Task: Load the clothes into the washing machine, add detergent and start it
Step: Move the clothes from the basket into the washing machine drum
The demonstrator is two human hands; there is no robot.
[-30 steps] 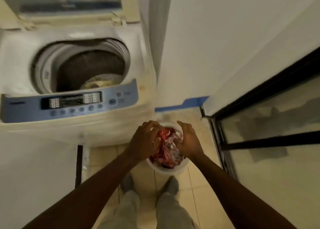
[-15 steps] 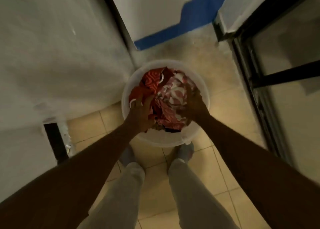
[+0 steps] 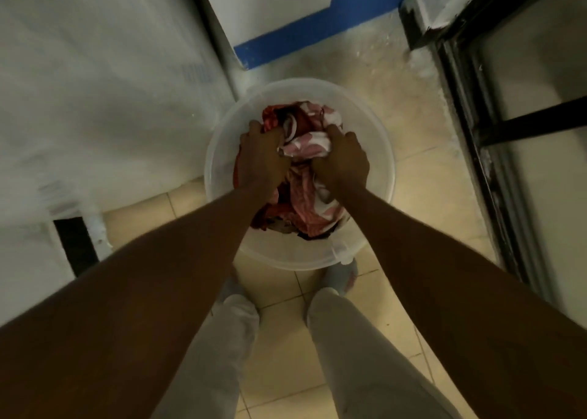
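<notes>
A round white plastic basin [image 3: 379, 152] stands on the tiled floor in front of my feet. Inside it lies a bundle of red, pink and white patterned clothes [image 3: 309, 145]. My left hand [image 3: 262, 156] grips the bundle on its left side. On the bundle's right side my right hand [image 3: 343, 159] is closed around the cloth. Both hands are inside the basin. The white front panel of the washing machine [image 3: 104, 82] fills the left; its drum and controls are out of view.
A white wall with a blue skirting band [image 3: 305, 31] stands behind the basin. A black-framed glass door [image 3: 495, 126] runs along the right. Beige floor tiles [image 3: 422, 202] lie between basin and door. My grey trouser legs [image 3: 359, 348] are below.
The view has tilted down from the machine's open drum to the floor. Both hands have sunk deeper into the basin and closed on the clothes.
</notes>
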